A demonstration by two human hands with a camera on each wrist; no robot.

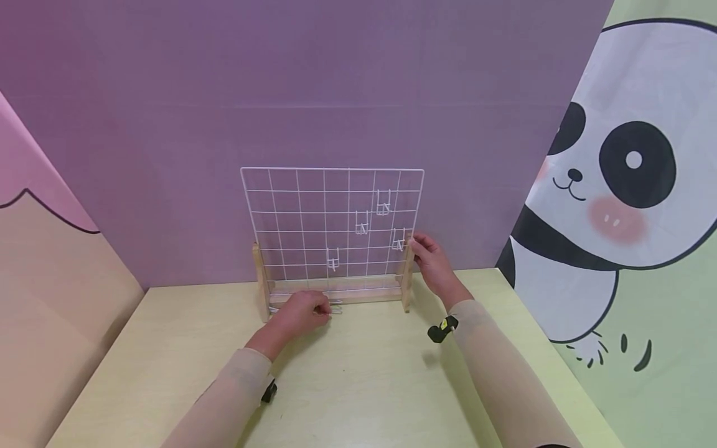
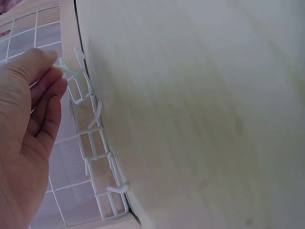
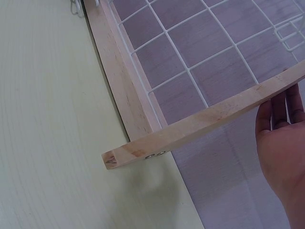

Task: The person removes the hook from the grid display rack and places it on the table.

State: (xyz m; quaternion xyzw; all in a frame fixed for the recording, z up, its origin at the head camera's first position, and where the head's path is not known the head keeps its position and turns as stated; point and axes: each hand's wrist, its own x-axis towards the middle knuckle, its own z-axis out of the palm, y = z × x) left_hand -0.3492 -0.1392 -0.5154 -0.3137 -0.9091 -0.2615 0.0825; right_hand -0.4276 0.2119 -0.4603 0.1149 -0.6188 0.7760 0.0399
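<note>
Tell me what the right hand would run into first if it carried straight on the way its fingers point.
The wooden post of the stand: the right hand seems to hold its edge. Past that would likely come the wire grid, though depth is hard to judge.

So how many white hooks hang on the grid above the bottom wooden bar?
4 white hooks: the highest, one just below-left, one beside the right post, and the lowest, around the middle. None there looks hidden.
</note>
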